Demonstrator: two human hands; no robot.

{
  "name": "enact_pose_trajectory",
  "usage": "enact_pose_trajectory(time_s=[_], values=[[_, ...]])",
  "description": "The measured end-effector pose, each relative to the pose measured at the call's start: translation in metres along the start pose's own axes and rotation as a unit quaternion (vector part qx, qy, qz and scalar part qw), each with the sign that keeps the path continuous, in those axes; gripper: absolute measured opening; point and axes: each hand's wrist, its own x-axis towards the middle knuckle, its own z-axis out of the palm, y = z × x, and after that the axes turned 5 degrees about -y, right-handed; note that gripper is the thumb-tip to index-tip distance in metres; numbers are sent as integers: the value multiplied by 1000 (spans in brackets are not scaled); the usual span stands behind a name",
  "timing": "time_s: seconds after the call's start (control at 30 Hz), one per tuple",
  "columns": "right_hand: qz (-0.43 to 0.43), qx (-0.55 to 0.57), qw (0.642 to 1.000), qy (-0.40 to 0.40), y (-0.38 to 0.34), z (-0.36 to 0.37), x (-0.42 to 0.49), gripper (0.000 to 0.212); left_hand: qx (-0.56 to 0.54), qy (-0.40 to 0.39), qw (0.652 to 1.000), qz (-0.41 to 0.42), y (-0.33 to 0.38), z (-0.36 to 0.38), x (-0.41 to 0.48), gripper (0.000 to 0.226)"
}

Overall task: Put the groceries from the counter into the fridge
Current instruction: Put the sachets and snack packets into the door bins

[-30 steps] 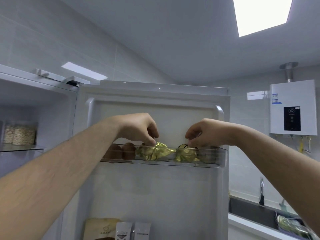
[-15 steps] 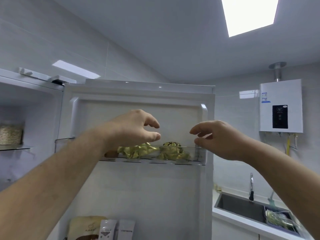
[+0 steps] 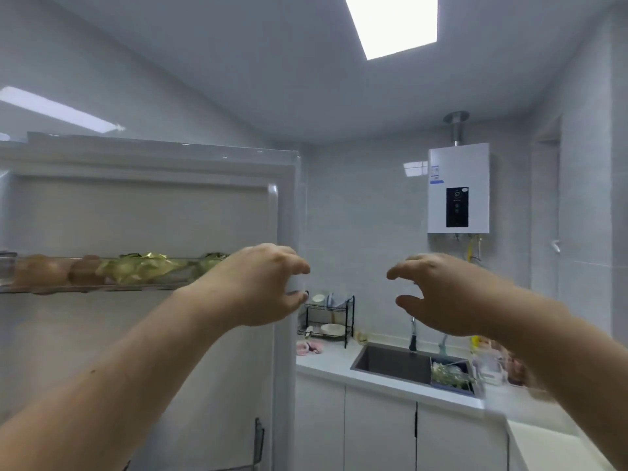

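White-tiled kitchen: eggs [image 3: 44,271] and gold foil packs [image 3: 146,266] sit in the door shelf [image 3: 102,287] at left, left hand [image 3: 258,283] and right hand [image 3: 452,294] hover empty with fingers [image 3: 292,265] loosely curled, and blurred clear packs [image 3: 492,368] on the right bench [image 3: 323,363] look light and crushable, best gripped by their sides.

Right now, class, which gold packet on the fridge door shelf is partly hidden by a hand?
The gold packet on the right, tucked behind the left hand. The other gold packet, beside the brown eggs, shows whole.
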Motion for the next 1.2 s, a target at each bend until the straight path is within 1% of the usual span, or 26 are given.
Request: enact_pose_trajectory(time_s=[0.1,0.23,0.4,0.5,0.6,0.7,0.8,0.9,1.0,1.2], values=[[41,-16,999,-6,39,13,-29,50,-28,-9,999,29,40,19,15,51],[103,-9,992,-69,87,33,-70,56,-53,-28,996,60,89,54,35,62],[171,10,980,-97,139,60,-127,57,-116,-103,983,102,149,98,62,73],[221,30,967,-123,165,73,-163,54,-145,-147,970,125,186,120,78,70],[284,52,952,-103,188,85,-196,50,-171,-182,957,147,220,146,95,63],[345,61,933,-80,207,98,-229,45,-214,-188,943,170,255,170,115,62],[401,58,911,-77,225,109,-260,43,-254,-187,928,200,296,192,135,59],[467,55,879,-80,241,118,-290,42,-281,-200,906,244,340,216,154,58],[531,50,842,-82,253,126,-321,40,-286,-218,884,298,384,237,174,56],[641,34,762,-86,260,141,-380,39,-297,-223,839,398,459,266,205,56]])
